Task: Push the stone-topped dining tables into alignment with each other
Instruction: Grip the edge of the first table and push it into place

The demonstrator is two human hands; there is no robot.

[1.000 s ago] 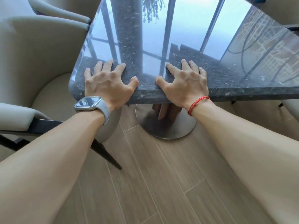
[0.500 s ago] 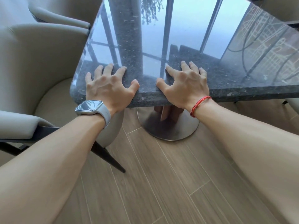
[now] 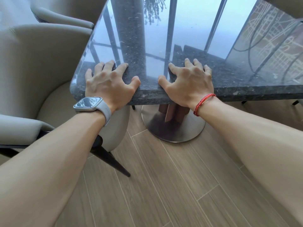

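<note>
My left hand (image 3: 109,82) and right hand (image 3: 188,84) press the near edge of the table (image 3: 246,94), fingers (image 3: 121,68) spread open on top

Both hands at near edge of stone-topped dining table (image 3: 237,76): left hand (image 3: 108,84) by the rounded corner, right hand (image 3: 188,84) near it, fingers spread and arched, tips on the polished top. Smartwatch (image 3: 87,104) on left wrist, red cord bracelet (image 3: 202,103) on right. Round metal pedestal base (image 3: 180,130) on wood-plank floor (image 3: 164,177) below; beige armchair (image 3: 41,63) beside the table's left side
</note>
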